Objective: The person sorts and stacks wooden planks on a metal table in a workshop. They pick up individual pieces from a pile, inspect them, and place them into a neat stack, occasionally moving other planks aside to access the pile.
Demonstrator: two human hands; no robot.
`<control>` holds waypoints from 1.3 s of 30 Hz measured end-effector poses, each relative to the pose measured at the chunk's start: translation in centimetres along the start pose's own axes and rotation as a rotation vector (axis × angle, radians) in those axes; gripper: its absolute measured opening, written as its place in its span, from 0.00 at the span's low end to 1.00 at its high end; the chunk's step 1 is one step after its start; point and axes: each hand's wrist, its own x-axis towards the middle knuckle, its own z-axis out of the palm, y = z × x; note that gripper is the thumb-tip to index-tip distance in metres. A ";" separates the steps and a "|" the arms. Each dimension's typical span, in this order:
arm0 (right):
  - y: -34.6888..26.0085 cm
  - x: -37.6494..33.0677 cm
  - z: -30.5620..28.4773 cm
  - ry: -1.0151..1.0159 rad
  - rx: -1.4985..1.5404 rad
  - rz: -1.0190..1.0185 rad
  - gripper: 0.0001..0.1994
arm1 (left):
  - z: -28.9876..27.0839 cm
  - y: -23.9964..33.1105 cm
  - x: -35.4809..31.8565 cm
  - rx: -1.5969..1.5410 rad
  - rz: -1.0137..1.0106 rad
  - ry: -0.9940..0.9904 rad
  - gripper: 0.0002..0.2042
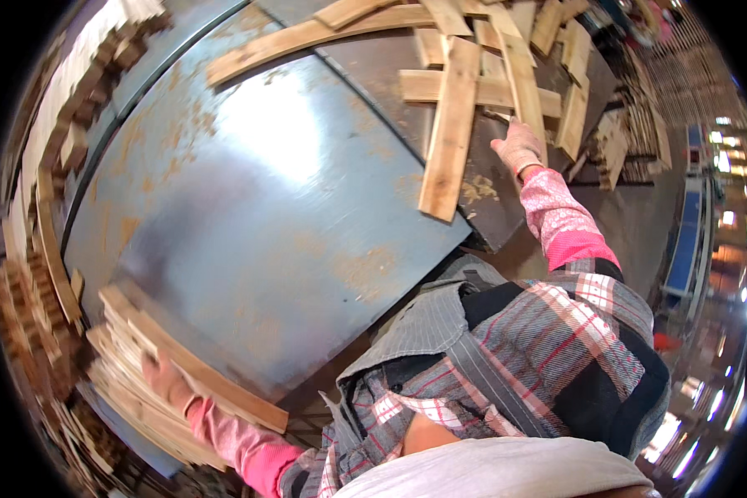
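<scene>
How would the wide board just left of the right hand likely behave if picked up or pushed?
The wide board is probably stiff, as it looks straight and like solid wood. Its broad, flat shape makes rolling unlikely. It might rock or slide if pushed, since it lies across a crosswise board.

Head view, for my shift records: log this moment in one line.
left hand: on stacked wooden boards; right hand: at loose planks; grey tabletop: brown-patched

Spread before you lies the tabletop (232, 241), a stack of boards (137, 401) at its near left corner beneath your left hand (168, 382), a jumble of planks (452, 124) at far right by your right hand (519, 148), stacked lumber (66, 100) beyond the left edge
</scene>
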 end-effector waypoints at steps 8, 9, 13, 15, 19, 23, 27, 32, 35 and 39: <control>10.9 6.3 5.5 -0.121 0.243 0.168 0.62 | 25.8 43.7 -22.6 -0.343 0.920 -0.293 0.37; 10.6 6.6 5.2 -0.141 0.258 0.168 0.62 | 27.4 47.1 -26.0 -0.226 0.845 -0.508 0.46; 11.0 6.1 4.9 -0.189 0.575 -0.039 0.49 | 29.7 54.4 -33.4 0.164 0.792 -0.587 0.54; 10.1 4.1 3.5 -0.407 0.892 -0.177 0.43 | 31.2 54.9 -34.1 0.207 0.739 -0.561 0.50; 7.1 2.3 6.0 -0.532 1.176 -0.439 0.41 | 28.0 55.5 -32.0 -0.403 0.337 -1.023 0.29; 2.5 -1.0 4.0 -0.702 0.691 -0.733 0.34 | 29.3 54.7 -32.9 -0.460 0.330 -1.074 0.25; 4.6 5.4 -1.3 -0.371 0.344 -1.029 0.19 | 29.8 55.1 -33.4 -0.263 0.346 -0.851 0.23; 12.9 17.3 -6.9 -0.038 0.189 -0.544 0.30 | 26.0 52.1 -31.4 -0.940 -0.202 -1.009 0.21; 15.6 17.1 -4.4 -0.217 0.080 -0.624 0.47 | 24.7 49.5 -30.4 -1.097 -0.240 -0.847 0.18; 13.5 9.4 0.5 -0.324 -0.069 -0.492 0.66 | 24.1 45.2 -28.3 -1.303 -0.427 -0.750 0.15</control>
